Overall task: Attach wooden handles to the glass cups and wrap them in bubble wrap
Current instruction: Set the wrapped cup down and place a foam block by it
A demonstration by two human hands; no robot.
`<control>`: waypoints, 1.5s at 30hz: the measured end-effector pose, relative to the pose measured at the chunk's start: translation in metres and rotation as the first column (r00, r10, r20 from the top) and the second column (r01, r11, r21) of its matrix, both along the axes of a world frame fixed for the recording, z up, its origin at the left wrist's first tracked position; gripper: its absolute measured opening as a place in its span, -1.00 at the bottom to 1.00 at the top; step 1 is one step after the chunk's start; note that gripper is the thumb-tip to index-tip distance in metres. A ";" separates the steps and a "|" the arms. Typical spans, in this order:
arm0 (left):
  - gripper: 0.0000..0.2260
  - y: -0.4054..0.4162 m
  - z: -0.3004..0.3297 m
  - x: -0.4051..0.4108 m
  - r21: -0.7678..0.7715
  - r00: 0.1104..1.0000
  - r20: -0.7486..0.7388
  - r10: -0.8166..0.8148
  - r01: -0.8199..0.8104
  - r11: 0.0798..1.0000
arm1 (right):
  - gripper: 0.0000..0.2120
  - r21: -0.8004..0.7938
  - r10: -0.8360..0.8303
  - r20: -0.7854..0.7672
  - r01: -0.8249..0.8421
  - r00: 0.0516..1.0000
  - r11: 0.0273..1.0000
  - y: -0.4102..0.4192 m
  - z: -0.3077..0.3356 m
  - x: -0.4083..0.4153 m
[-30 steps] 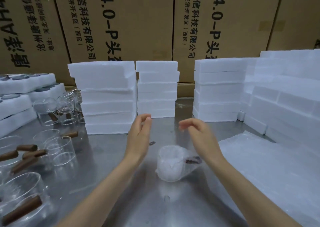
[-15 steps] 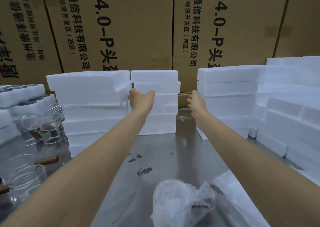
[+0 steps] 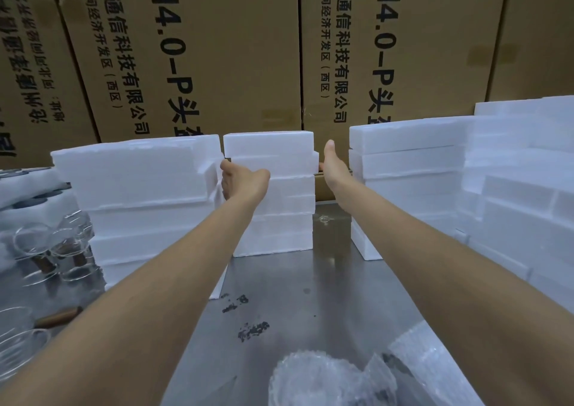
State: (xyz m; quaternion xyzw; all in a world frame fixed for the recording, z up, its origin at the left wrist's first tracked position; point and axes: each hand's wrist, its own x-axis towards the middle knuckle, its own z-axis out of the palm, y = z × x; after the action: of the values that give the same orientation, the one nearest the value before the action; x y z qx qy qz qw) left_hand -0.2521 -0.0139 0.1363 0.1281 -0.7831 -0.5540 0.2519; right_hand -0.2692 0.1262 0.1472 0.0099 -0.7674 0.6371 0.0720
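Bright even overhead light, white foam blown out, soft glare on steel table (image 3: 279,281), wide-angle edge blur

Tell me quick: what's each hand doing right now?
Left hand: grips the left end of the middle foam stack.
Right hand: open, fingers straight, at the stack's right end; contact unclear.

Packing area of a warehouse or small factory, tall printed cardboard cartons (image 3: 217,55) walling the back; stacks of white foam blocks (image 3: 270,194) on a steel worktable (image 3: 279,281); rows of glass cups (image 3: 46,244), a sheet of bubble wrap (image 3: 428,353) alongside
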 end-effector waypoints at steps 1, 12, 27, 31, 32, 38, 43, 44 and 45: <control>-0.32 0.001 -0.001 0.000 -0.010 1.000 -0.002 0.002 -0.002 1.000 | -0.40 0.003 0.003 -0.005 -0.003 1.000 1.000 -0.001 0.000 0.001; -0.25 0.018 -0.007 0.027 -0.056 0.989 -0.115 -0.089 0.083 0.995 | -0.63 -0.015 -0.012 -0.272 0.008 0.962 1.000 0.012 -0.014 0.039; -0.25 0.024 -0.106 0.173 0.025 0.965 -0.090 -0.247 0.250 0.968 | -0.73 -0.151 -0.117 -0.137 0.096 0.984 0.984 0.044 -0.100 0.161; -0.46 0.008 -0.131 0.178 0.078 0.965 -0.038 -0.261 0.263 0.962 | -0.60 -0.028 -0.144 0.062 0.146 0.988 0.989 0.050 -0.132 0.171; -0.54 0.003 -0.135 0.178 0.086 0.965 -0.034 -0.261 0.263 0.961 | -0.61 0.013 -0.146 0.088 0.146 0.985 0.989 0.051 -0.137 0.173; -0.75 -0.014 -0.138 0.173 0.067 0.984 0.018 -0.180 0.178 0.982 | -0.55 0.199 -0.202 0.008 0.197 0.979 0.960 0.065 -0.141 0.172; -0.56 -0.017 -0.139 0.173 0.008 0.992 0.049 -0.113 0.113 0.994 | -0.55 0.227 -0.255 -0.026 0.254 0.967 0.940 0.071 -0.142 0.170; -0.59 -0.017 -0.139 0.173 0.004 0.995 0.042 -0.093 0.093 0.996 | -0.56 0.236 -0.257 -0.037 0.259 0.966 0.937 0.072 -0.143 0.170; -0.63 -0.017 -0.138 0.172 0.011 0.996 0.029 -0.085 0.085 0.996 | -0.57 0.251 -0.258 -0.047 0.261 0.965 0.932 0.072 -0.143 0.170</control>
State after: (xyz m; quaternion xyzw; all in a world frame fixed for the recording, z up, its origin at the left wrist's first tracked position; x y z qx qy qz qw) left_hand -0.0801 -0.0311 -0.0021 0.1040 -0.7887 -0.5662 0.2159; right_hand -0.0988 0.1987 0.0043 -0.0782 -0.8369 0.5181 0.1586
